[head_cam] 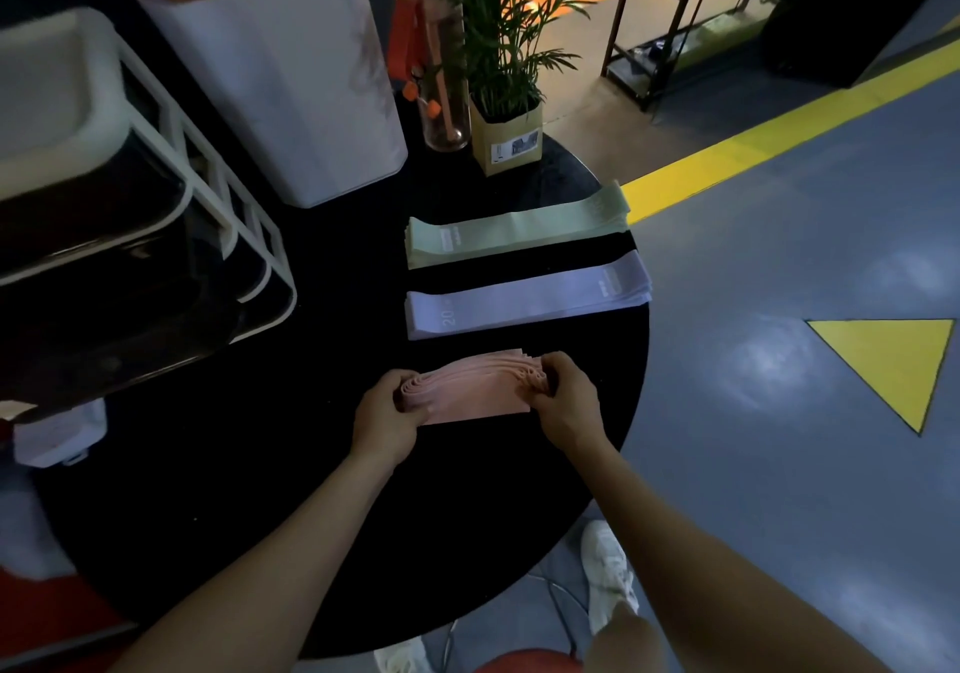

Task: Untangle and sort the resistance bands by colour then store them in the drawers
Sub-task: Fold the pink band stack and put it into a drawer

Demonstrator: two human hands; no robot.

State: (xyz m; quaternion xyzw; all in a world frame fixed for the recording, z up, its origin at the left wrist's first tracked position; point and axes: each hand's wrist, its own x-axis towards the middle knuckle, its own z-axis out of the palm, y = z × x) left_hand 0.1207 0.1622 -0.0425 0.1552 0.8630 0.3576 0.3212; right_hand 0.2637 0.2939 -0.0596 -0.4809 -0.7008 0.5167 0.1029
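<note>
A stack of pink resistance bands (470, 389) lies folded on the round black table (311, 464), nearest to me. My left hand (387, 412) grips its left end and my right hand (563, 402) grips its right end. Beyond it a flat stack of lilac bands (524, 298) lies crosswise. A flat stack of pale green bands (514, 230) lies farther back. The white-framed drawer unit (171, 235) with dark drawers stands at the table's left.
A tall white container (291, 85) stands behind the drawer unit. A glass vase (444, 100) and a potted plant in a paper-wrapped pot (506, 137) stand at the back of the table. The table's right edge drops to a grey floor with yellow markings.
</note>
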